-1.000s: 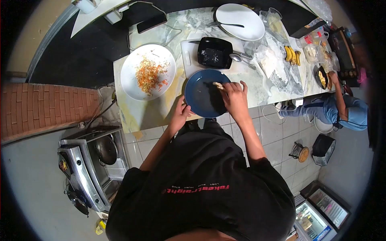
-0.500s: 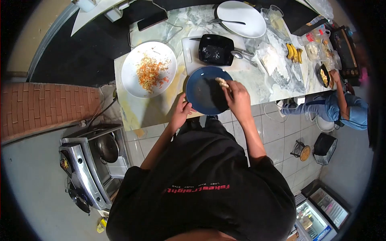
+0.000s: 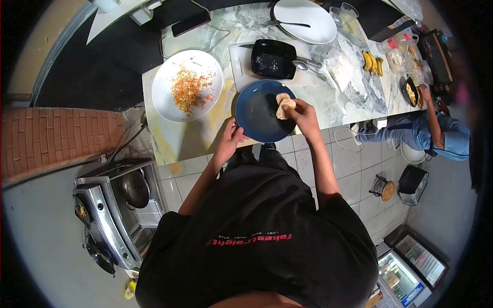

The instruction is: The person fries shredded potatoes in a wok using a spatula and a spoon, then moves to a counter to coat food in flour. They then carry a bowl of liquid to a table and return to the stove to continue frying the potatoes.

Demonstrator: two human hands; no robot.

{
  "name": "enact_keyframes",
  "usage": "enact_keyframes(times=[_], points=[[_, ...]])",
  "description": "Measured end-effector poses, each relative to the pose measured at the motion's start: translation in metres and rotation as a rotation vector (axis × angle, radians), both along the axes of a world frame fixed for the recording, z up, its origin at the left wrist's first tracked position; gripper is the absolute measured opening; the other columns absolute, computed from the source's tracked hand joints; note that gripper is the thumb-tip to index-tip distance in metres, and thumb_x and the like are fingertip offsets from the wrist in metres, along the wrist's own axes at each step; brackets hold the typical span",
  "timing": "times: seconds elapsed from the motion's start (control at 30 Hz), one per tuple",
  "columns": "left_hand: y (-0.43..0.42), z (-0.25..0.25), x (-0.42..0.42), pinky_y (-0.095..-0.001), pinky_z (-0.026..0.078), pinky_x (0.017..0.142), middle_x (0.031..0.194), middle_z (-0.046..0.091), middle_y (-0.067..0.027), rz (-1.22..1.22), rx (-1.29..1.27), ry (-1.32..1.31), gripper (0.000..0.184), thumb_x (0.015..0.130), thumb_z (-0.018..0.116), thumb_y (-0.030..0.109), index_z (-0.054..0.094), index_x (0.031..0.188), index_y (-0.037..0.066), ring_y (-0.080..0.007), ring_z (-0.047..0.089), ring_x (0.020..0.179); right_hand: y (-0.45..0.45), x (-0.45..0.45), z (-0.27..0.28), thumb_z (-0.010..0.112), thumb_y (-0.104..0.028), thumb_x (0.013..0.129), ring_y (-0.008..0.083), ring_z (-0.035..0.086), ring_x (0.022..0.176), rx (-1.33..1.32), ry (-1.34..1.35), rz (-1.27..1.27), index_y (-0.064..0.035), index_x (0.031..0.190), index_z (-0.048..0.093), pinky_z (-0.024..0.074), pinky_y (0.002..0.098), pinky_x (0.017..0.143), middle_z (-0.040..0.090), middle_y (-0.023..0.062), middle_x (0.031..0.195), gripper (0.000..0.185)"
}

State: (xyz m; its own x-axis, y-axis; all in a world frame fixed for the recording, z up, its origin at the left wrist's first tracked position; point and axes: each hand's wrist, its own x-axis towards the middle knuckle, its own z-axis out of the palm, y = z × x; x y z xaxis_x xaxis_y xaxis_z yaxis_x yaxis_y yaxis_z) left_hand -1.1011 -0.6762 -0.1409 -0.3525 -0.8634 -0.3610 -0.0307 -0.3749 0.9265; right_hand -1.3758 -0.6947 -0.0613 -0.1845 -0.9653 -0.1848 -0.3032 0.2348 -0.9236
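A dark blue plate [image 3: 251, 126] lies at the near edge of the marble-patterned table, in front of my body. My left hand [image 3: 230, 139] grips its left rim, thumb on the upper side. Over the plate's right part, my right hand [image 3: 303, 117] pinches a pale, floppy piece of dough [image 3: 283, 107] between thumb and fingers. The dough looks folded or lumpy, and my fingertips cover part of it. Left of the plate is a large white plate [image 3: 162, 97] bearing shredded orange and pale vegetables [image 3: 191, 91].
Behind the blue plate, a black square bowl [image 3: 273, 59] and spoons [image 3: 307, 63] rest on a white cutting board [image 3: 239, 66]. Farther back are a white plate with a fork [image 3: 318, 31], a bag of white powder [image 3: 343, 72] and bananas [image 3: 372, 64]. A co-worker [image 3: 447, 133] stands at right.
The dough piece in my right hand has turned and now shows more of its flat face over the plate. My left hand stays at the plate's rim. The whole view has shifted slightly.
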Motion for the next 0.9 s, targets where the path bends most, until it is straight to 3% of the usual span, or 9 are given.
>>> enact_keyframes(times=[0.03,0.07,0.23,0.3,0.47,0.5,0.57,0.7,0.9], points=[[-0.001,-0.001,0.002,-0.0313,0.052,0.080,0.113,0.064,-0.0137,0.000,0.002,0.002,0.048,0.106,0.047,0.017,0.029,0.149,0.006,-0.0203,0.069,0.090,0.000,-0.001,0.000,0.071,-0.015,0.092,0.0150,0.067,0.073,0.127,-0.357,-0.040,0.0025,0.107,0.069,0.0502,0.0278,0.070,0.072,0.0072,0.085,0.023],[-0.002,-0.003,0.004,-0.0309,0.052,0.078,0.113,0.064,-0.0134,-0.010,0.007,0.014,0.050,0.105,0.049,0.019,0.029,0.148,0.005,-0.0190,0.069,0.090,0.003,-0.005,0.002,0.069,-0.018,0.094,0.0091,0.065,0.077,0.160,-0.450,-0.033,0.0010,0.109,0.069,0.0496,0.0240,0.070,0.071,0.0025,0.091,0.024],[-0.003,0.037,0.001,-0.0288,0.051,0.071,0.112,0.063,-0.0116,0.080,0.032,-0.090,0.048,0.102,0.057,0.018,0.037,0.144,0.005,-0.0162,0.067,0.086,0.010,-0.009,0.013,0.066,-0.022,0.097,0.0099,0.065,0.088,0.220,-0.730,-0.077,0.0006,0.116,0.066,0.0516,0.0247,0.075,0.071,0.0038,0.102,0.029],[-0.011,0.061,0.003,-0.0249,0.049,0.075,0.105,0.064,-0.0093,0.204,-0.338,-0.329,0.043,0.099,0.059,0.011,0.042,0.138,0.003,-0.0123,0.065,0.086,0.011,-0.008,0.009,0.064,-0.020,0.098,0.0103,0.066,0.090,0.236,-0.820,-0.025,0.0005,0.120,0.064,0.0515,0.0246,0.077,0.071,0.0041,0.105,0.030],[-0.036,0.109,-0.015,-0.0251,0.049,0.067,0.097,0.067,-0.0050,0.158,-0.430,-0.151,0.025,0.094,0.067,0.014,0.064,0.117,0.004,-0.0105,0.061,0.079,0.015,0.012,0.018,0.063,-0.019,0.099,0.0111,0.066,0.095,0.168,-0.775,0.008,-0.0052,0.126,0.058,0.0523,0.0248,0.079,0.070,0.0046,0.108,0.031],[-0.041,0.111,-0.022,-0.0251,0.049,0.067,0.097,0.067,-0.0050,0.157,-0.436,-0.143,0.025,0.094,0.067,0.014,0.064,0.117,0.004,-0.0105,0.061,0.079,0.016,0.018,0.023,0.063,-0.018,0.099,0.0111,0.066,0.095,0.137,-0.755,-0.022,-0.0064,0.126,0.057,0.0525,0.0249,0.079,0.070,0.0049,0.109,0.030],[-0.052,0.111,-0.038,-0.0238,0.049,0.076,0.103,0.066,-0.0044,-0.124,-0.252,-0.162,0.029,0.099,0.063,0.019,0.061,0.123,0.003,-0.0091,0.062,0.089,0.016,0.021,0.025,0.063,-0.018,0.099,0.0132,0.065,0.096,0.154,-0.795,0.006,-0.0063,0.122,0.052,0.0527,0.0285,0.082,0.067,0.0059,0.107,0.028],[-0.064,0.088,-0.060,-0.0222,0.047,0.074,0.098,0.067,-0.0004,-0.157,-0.051,0.057,0.026,0.102,0.057,0.026,0.063,0.115,0.004,-0.0069,0.061,0.088,0.015,0.024,0.027,0.063,-0.013,0.099,0.0131,0.065,0.094,0.136,-0.677,0.064,-0.0066,0.119,0.051,0.0530,0.0280,0.080,0.068,0.0065,0.103,0.024],[-0.064,0.083,-0.066,-0.0235,0.049,0.073,0.096,0.067,-0.0020,-0.097,-0.102,0.100,0.021,0.102,0.058,0.022,0.062,0.106,0.002,-0.0070,0.061,0.086,0.014,0.030,0.027,0.066,-0.009,0.095,0.0110,0.062,0.090,0.034,-0.526,0.034,-0.0061,0.111,0.053,0.0519,0.0267,0.076,0.066,0.0039,0.098,0.020]])
